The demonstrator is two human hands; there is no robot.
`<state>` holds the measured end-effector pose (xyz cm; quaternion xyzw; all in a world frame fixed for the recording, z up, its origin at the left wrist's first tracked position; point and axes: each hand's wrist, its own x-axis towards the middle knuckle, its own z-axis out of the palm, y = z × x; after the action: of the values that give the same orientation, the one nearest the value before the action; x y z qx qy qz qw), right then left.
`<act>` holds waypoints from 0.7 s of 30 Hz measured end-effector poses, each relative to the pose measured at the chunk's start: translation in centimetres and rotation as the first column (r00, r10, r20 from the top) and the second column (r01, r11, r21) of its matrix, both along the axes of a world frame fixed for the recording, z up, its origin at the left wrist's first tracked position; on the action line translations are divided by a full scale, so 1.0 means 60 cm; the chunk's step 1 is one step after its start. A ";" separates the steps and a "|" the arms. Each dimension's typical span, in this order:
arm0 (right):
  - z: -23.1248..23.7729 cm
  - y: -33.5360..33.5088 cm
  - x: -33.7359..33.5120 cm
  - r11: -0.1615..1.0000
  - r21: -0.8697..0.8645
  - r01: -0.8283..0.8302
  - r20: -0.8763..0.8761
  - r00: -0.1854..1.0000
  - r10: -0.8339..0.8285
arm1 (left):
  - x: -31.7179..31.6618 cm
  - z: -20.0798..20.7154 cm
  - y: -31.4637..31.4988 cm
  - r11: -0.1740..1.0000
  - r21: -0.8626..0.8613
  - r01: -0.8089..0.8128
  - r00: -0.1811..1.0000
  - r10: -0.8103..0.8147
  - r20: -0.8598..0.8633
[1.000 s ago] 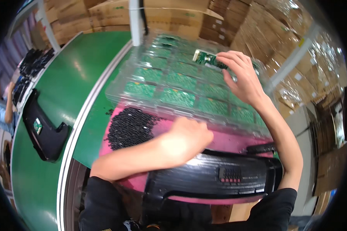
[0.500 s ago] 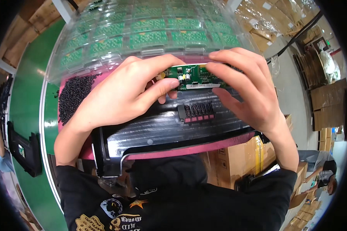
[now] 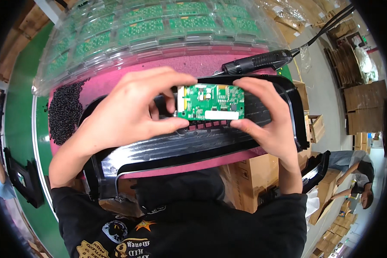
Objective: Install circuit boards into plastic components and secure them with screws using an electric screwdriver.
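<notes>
A green circuit board (image 3: 210, 101) with small mounted parts and a white label strip is held flat above a black plastic housing (image 3: 159, 148). My left hand (image 3: 131, 109) grips its left end between thumb and fingers. At the other end, my right hand (image 3: 268, 114) pinches it, thumb on the lower edge and fingers on the upper. The housing lies on a pink mat (image 3: 193, 60); part of its slotted middle shows just below the board, the rest hidden behind it.
Clear plastic trays (image 3: 167, 32) of green boards lie at the far side. A heap of small black screws (image 3: 64, 112) sits at left. A black corded electric screwdriver (image 3: 260, 62) rests behind the housing. Cardboard boxes (image 3: 258, 172) stand near right; another person (image 3: 361, 176) is farther right.
Both hands have brought the board nearer and turned its component face up toward me, showing more of it. The screwdriver behind the housing has come into sight.
</notes>
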<state>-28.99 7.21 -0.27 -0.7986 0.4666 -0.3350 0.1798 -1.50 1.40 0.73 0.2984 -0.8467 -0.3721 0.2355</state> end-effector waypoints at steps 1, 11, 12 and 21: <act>-0.010 -0.001 -0.003 0.999 0.038 -0.015 0.003 1.000 0.015 | -0.004 -0.004 -0.001 1.000 -0.002 0.020 0.997 -0.020 0.077; -0.045 0.001 -0.014 0.975 0.220 -0.039 -0.079 0.995 0.058 | -0.021 -0.038 0.010 0.987 -0.117 0.112 0.943 -0.068 0.326; -0.046 0.001 -0.014 0.974 0.222 -0.041 -0.079 0.995 0.060 | -0.023 -0.039 0.010 0.987 -0.115 0.110 0.943 -0.067 0.326; -0.049 0.002 -0.014 0.978 0.208 -0.031 -0.120 0.991 0.057 | -0.026 -0.042 0.009 0.986 -0.124 0.107 0.941 -0.060 0.334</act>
<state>-29.82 7.35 -3.20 -0.8052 0.4914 -0.2302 0.2392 -3.04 1.95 -1.81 0.3028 -0.9102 -0.2661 0.0951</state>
